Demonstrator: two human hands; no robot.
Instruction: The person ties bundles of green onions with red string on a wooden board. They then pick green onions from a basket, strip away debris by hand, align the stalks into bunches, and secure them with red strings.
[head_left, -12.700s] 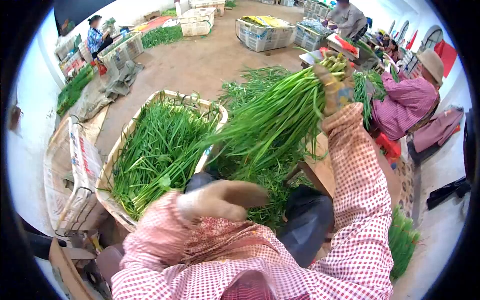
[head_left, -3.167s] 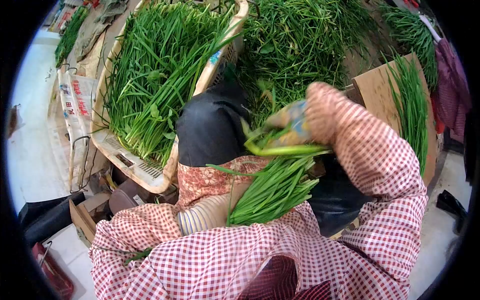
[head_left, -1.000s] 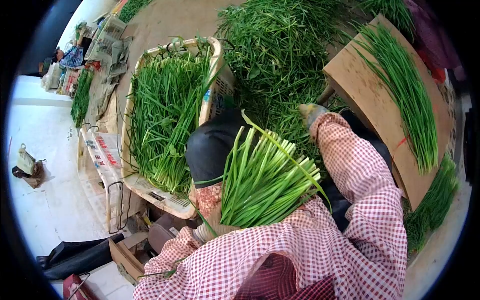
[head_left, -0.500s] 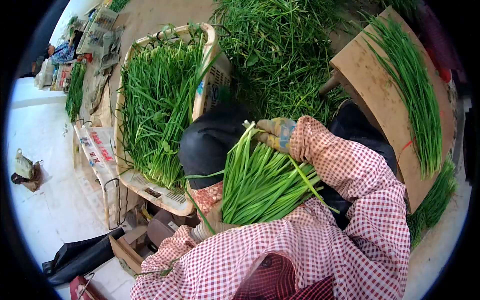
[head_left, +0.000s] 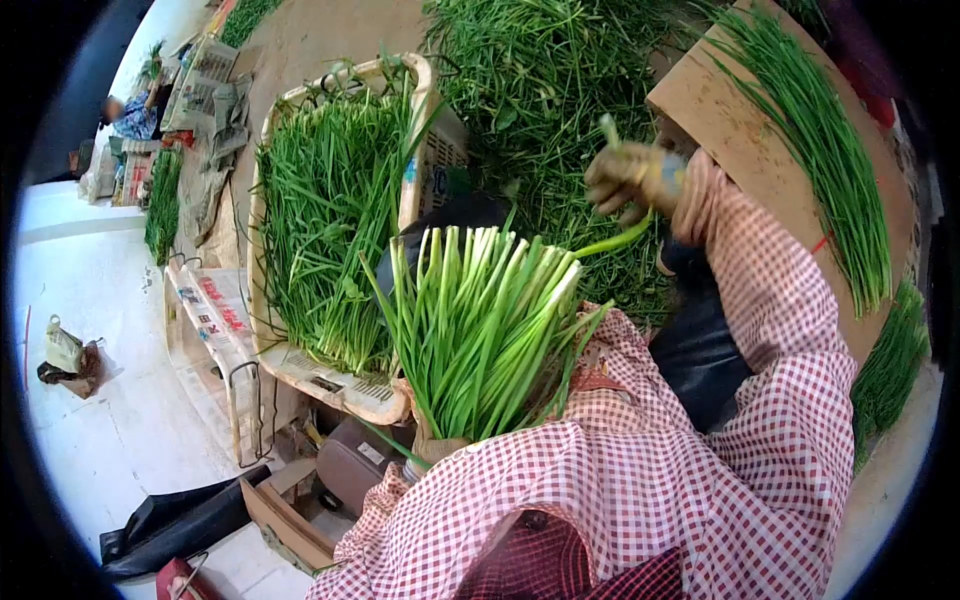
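Note:
A bunch of green stalks [head_left: 480, 330] with pale cut ends pointing up and away from me stands over my lap. My gloved left hand [head_left: 435, 440] is closed round its lower part, mostly hidden by leaves and my checked sleeve. To the right of the bunch, my gloved right hand [head_left: 632, 180] is raised over the loose greens, its fingers curled on a green stalk [head_left: 615, 240] that hangs below it. The hand is slightly blurred.
A plastic crate [head_left: 335, 388] full of greens stands to the left, beside an empty crate [head_left: 215, 335]. Loose greens [head_left: 550, 90] cover the floor ahead. At the right, a board [head_left: 730, 130] carries a long bundle [head_left: 815, 150]. Another person [head_left: 138, 118] sits far left.
My right hand has moved from the bunch's cut ends up and to the right, taking a stalk along. The bunch is now more upright and closer to the camera, still in my left hand.

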